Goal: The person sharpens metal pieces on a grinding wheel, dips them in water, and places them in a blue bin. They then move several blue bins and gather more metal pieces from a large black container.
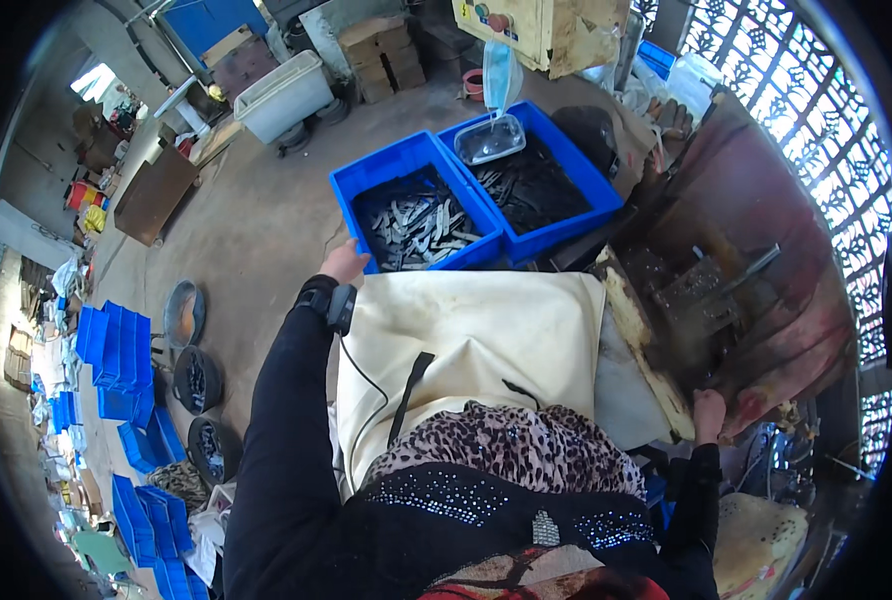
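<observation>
Head view | cream apron point(486, 330) covers the lap, hiding the nearer crate's front wall | dark press machine point(726, 290) at right | left hand point(344, 263) at nearer blue crate point(416, 200) of grey metal pieces, grip cannot be told | right hand point(708, 413) rests on wooden board point(646, 345), fingers hidden | second blue crate point(541, 180) touching behind, holding a clear tray point(489, 140).

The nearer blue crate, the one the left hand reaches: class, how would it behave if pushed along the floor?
The nearer blue crate probably feels heavy: grey metal pieces fill it. Its rigid walls should hold shape. Pressed against the second blue crate, it would likely nudge that too.
</observation>
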`<move>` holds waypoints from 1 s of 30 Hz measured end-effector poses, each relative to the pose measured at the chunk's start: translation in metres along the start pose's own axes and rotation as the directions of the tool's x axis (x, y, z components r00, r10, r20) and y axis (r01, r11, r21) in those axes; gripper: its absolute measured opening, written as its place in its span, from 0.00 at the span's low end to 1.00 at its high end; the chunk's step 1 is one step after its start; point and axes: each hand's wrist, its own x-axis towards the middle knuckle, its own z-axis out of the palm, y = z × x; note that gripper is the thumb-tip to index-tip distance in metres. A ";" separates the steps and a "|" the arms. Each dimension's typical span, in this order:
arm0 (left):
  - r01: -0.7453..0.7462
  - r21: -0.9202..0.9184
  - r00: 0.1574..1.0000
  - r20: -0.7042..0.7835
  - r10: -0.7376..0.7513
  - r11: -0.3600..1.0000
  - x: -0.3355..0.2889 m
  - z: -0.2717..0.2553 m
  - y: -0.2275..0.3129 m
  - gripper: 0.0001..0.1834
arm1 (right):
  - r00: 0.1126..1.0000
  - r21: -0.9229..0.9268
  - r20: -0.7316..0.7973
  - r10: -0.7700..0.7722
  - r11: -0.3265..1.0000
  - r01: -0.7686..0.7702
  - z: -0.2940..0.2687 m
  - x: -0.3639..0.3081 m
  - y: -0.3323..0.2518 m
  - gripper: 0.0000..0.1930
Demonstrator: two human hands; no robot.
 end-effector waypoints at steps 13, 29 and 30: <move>0.249 -0.519 0.823 -0.332 -0.461 0.818 0.059 0.069 -0.007 0.34 | 0.934 0.007 -0.115 -0.337 0.940 0.340 -0.015 -0.019 -0.147 0.17; 0.251 -0.452 0.836 -0.345 -0.427 0.856 0.022 0.051 0.010 0.30 | 0.957 -0.414 0.144 -0.253 0.863 0.291 0.023 0.013 -0.184 0.25; 0.229 -0.430 0.833 -0.378 -0.404 0.873 0.022 0.052 0.010 0.30 | 0.956 -0.436 0.178 -0.233 0.852 0.289 0.020 0.013 -0.189 0.25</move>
